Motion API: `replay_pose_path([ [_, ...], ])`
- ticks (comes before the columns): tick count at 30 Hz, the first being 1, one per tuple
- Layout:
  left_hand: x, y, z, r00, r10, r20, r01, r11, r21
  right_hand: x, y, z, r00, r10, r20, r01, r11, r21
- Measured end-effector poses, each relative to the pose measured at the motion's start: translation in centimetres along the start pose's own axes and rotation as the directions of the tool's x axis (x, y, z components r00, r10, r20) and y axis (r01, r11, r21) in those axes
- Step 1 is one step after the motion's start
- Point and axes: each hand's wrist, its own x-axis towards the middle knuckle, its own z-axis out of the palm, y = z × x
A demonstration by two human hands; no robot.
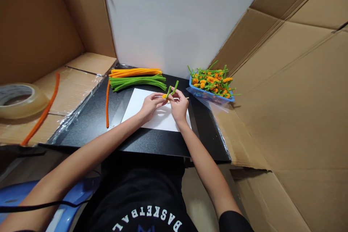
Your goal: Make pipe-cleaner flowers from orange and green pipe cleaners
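The left hand and the right hand are close together above the paper, fingers pinched on a short bent green pipe cleaner. An orange tuft sits at the pipe cleaner's lower end, against the left hand's fingers. A thin pale stick pokes out past the right hand.

Under the hands lies a white sheet of paper on the black worktop. Beyond the paper, a bundle of green pipe cleaners lies beside a bundle of orange pipe cleaners, and a single orange pipe cleaner lies left of the paper. To the right, a blue plastic basket sits at the worktop's edge, heaped with green stems with orange tufts.

Further left, another orange pipe cleaner and a roll of clear tape rest on flattened cardboard. Cardboard panels rise on the right, and a white panel stands behind the worktop.
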Motion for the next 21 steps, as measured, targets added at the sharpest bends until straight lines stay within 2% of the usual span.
replay_pose_path([
  [3,0.11,-0.18,-0.06,0.999,0.006,-0.034,-0.006,1.0,-0.001,-0.04,-0.03,0.01,0.999,-0.02,0.04,0.022,0.999,-0.042],
  [8,0.22,-0.53,-0.19,0.999,-0.025,-0.034,0.025,1.0,-0.007,0.13,0.04,-0.3,0.982,-0.119,0.145,0.135,0.985,-0.108],
  [13,0.24,-0.68,-0.25,0.998,-0.041,-0.05,0.04,0.999,-0.019,0.43,0.11,-0.6,0.963,-0.137,0.234,0.173,0.975,-0.139],
  [21,0.2,-0.95,-0.28,0.997,0.029,-0.067,-0.029,1.0,0.007,0.2,0.57,-0.3,0.997,0.004,0.079,-0.003,1.0,-0.014],
])
